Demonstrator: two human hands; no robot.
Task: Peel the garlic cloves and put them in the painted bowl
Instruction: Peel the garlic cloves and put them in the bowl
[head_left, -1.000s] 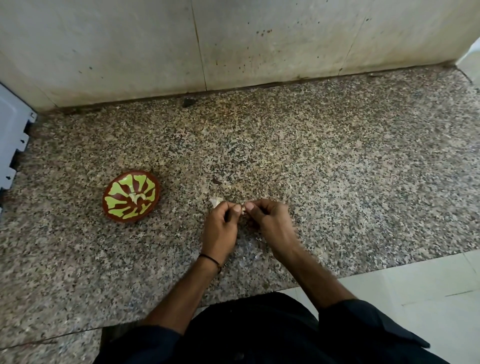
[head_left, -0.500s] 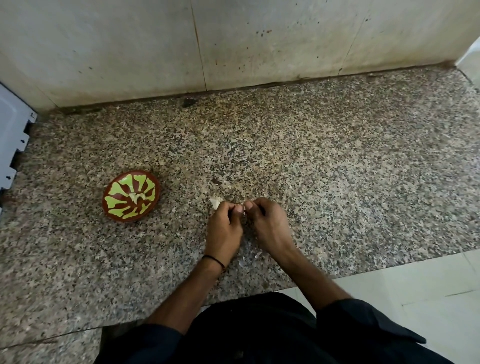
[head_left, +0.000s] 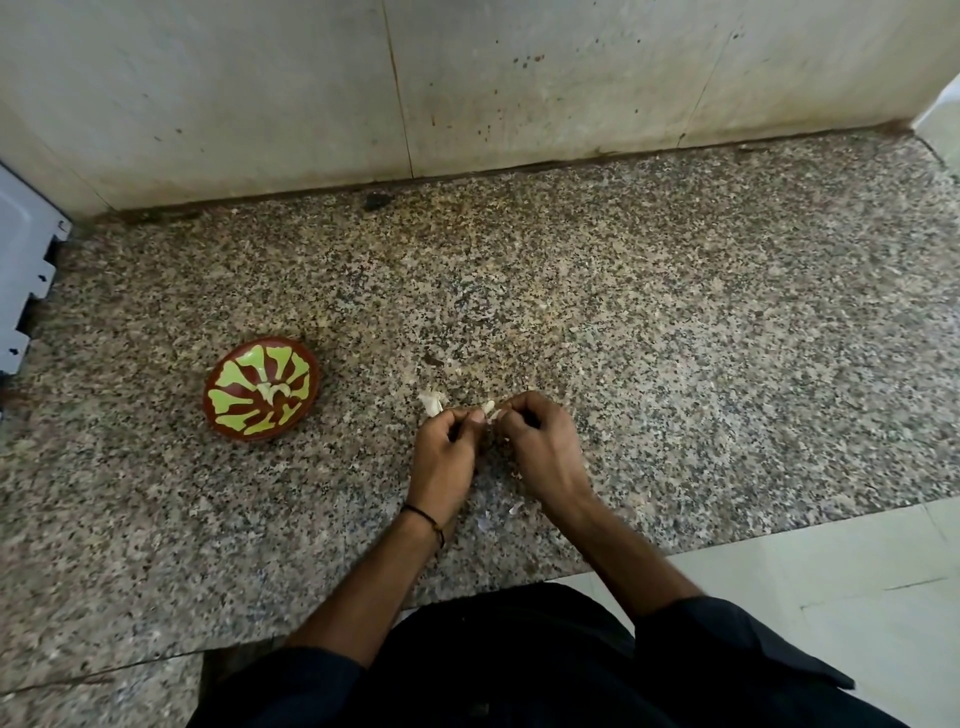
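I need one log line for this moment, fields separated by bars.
step: peeling | left hand: pinches garlic clove | right hand: pinches garlic clove | painted bowl: left of hands

The small pale garlic clove (head_left: 488, 406) pinched between both hands now shows more of its white body, poking out toward 12 o'clock. The right hand (head_left: 540, 447) has eased very slightly toward 3 o'clock, away from the left hand (head_left: 441, 457), after pressing closer half a second ago.
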